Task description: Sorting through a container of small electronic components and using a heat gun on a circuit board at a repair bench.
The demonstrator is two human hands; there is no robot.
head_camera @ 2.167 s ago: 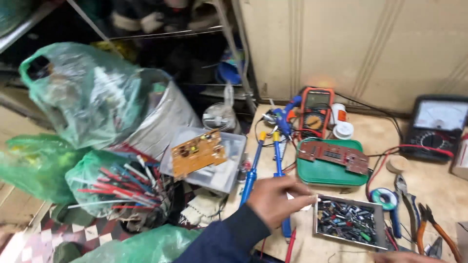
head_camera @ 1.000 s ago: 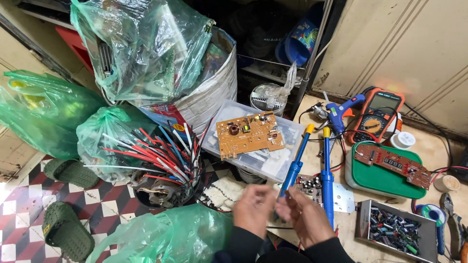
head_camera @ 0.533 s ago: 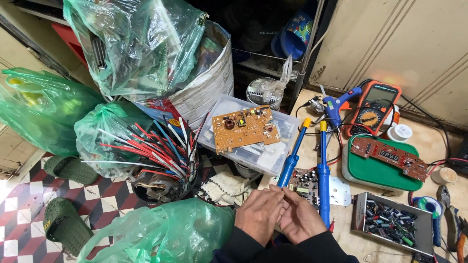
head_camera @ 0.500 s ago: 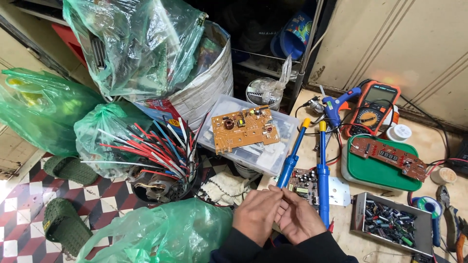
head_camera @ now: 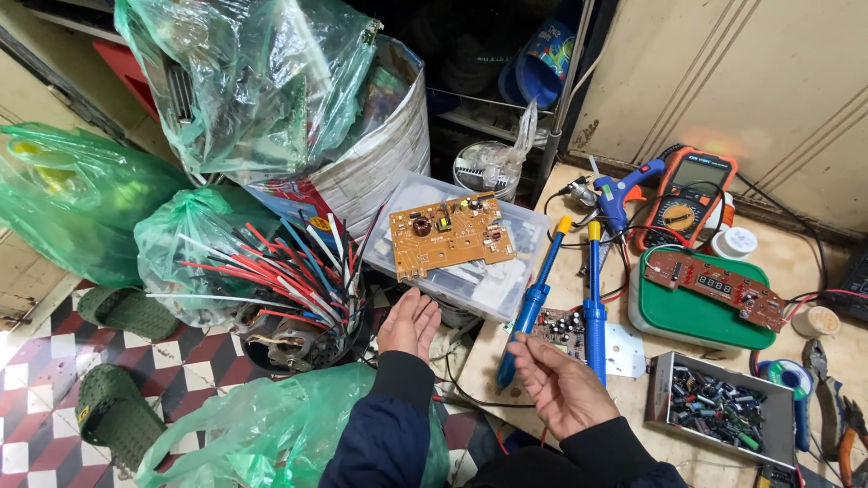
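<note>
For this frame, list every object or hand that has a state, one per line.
left hand: open, empty
right hand: open, palm up, empty
clear plastic box: lid shut, orange circuit board on top
metal tray: open, filled with small components
green box: shut, brown circuit board on top

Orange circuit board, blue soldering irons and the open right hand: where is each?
orange circuit board (head_camera: 452, 236), head view, middle of its face.
blue soldering irons (head_camera: 594, 327), head view, handle of the right-hand one.
right hand (head_camera: 559, 385), head view, open palm.
</note>
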